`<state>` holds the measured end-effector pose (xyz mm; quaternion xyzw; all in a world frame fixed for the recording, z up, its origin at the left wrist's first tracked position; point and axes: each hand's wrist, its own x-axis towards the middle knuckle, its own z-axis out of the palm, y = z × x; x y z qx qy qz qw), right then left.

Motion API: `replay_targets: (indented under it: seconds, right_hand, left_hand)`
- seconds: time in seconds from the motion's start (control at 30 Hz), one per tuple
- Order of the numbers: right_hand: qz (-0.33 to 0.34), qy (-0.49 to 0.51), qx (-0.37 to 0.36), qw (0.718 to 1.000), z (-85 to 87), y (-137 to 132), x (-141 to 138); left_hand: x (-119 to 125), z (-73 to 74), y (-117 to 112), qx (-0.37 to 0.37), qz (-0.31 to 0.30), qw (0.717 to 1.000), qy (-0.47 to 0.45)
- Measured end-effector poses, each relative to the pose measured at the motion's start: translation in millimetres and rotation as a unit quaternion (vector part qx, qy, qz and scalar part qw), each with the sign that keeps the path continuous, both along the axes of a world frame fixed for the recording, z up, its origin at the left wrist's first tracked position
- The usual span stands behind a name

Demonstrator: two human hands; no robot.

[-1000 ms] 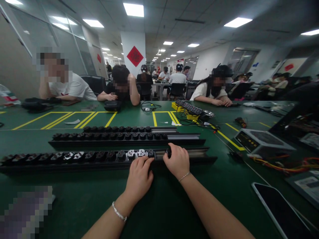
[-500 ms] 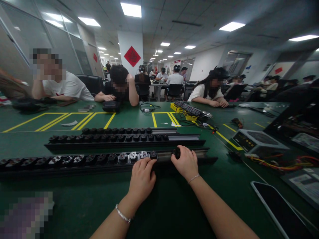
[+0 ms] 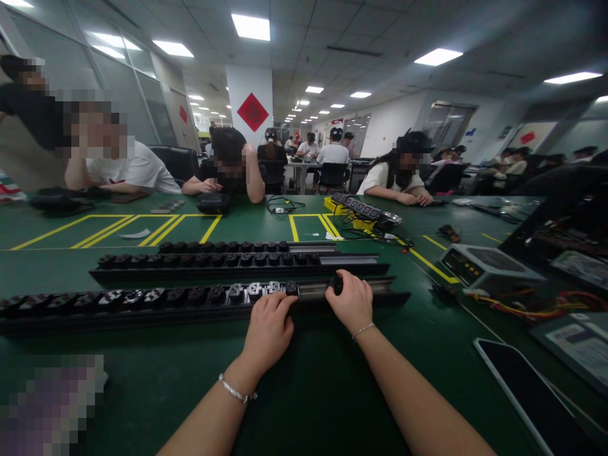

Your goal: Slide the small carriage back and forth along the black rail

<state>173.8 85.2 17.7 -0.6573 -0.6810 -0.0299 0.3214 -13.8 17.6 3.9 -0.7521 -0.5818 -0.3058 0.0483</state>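
Because the right hand (image 3: 351, 303) covers much of the small black piece (image 3: 337, 285), its full shape is hidden; it sits over the bare stretch of the front channel (image 3: 389, 299), short of that channel's right end and apart from the row of black pieces (image 3: 216, 294) that fills it leftward. Judging by its looks, the piece should be light, stiff and hard-shelled, probably moulded plastic, smooth enough to slide a little under dry fingertips and not easily crushed, though any fine contacts on top would be better left alone. Its opposite side walls look the best place to take hold, leaving the underside free. Thumb and fingers of the right hand are closed on it, parted only by its width. By contrast, the left hand (image 3: 268, 332) has its fingertips on the channel's near edge beside the last piece in the row, thumb apart from them and nothing visibly held between. Long, straight and rigid, the channel lies on the green table (image 3: 308, 392) and may slip sideways if pushed.
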Motion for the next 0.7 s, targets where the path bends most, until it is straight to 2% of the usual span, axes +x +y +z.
replay_targets:
  seconds: [0.17,0.47,0.7]
  right_hand:
    - [-0.008,-0.01,0.004,1.0,0.5,0,4]
    - [-0.025,-0.018,-0.012,0.999,1.8,4,27]
    - [-0.03,-0.02,-0.017,0.999,-0.2,4,26]
  left_hand:
    - [-1,2.3,0,-0.004,-0.002,1.0,-0.005]
    - [-1,0.9,0,0.007,-0.002,1.0,-0.004]
    - [-1,-0.7,2,0.0,-0.006,1.0,-0.011]
